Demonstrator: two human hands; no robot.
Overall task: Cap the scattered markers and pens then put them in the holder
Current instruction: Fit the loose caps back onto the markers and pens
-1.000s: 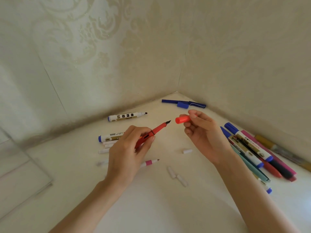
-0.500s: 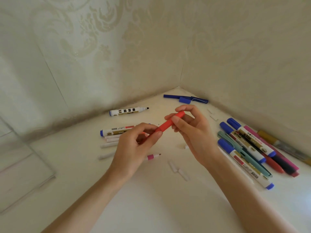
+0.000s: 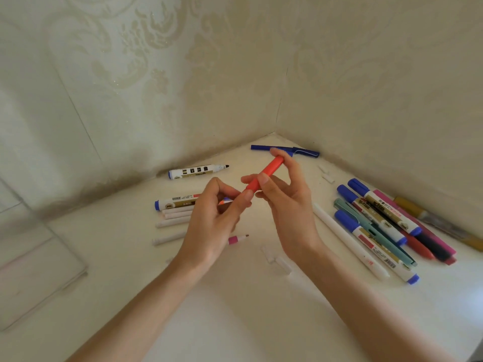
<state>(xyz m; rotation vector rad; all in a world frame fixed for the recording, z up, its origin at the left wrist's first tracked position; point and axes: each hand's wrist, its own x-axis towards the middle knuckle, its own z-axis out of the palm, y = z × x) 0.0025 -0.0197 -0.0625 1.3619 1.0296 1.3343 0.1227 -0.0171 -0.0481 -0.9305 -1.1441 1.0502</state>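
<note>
A red pen (image 3: 266, 173) with its red cap on is held above the white surface between both hands. My left hand (image 3: 211, 226) pinches the lower barrel, which is mostly hidden by its fingers. My right hand (image 3: 290, 205) pinches the capped upper end between thumb and fingers. An uncapped white marker with a black tip (image 3: 197, 171) lies behind them near the wall. A white marker with a blue end (image 3: 175, 202) and thin white pens (image 3: 175, 218) lie left of my left hand. A pink-tipped pen (image 3: 237, 239) pokes out under it.
A clear holder (image 3: 34, 270) stands at the far left. Several capped markers (image 3: 379, 220) are piled at the right beside a long white pen (image 3: 347, 241). A blue pen (image 3: 285, 150) lies in the corner. Loose white caps (image 3: 277, 259) lie in front of my hands.
The red cap, held apart from the pen tip a second ago, now sits on the pen. Both hands have drawn together and lifted the pen slightly.
</note>
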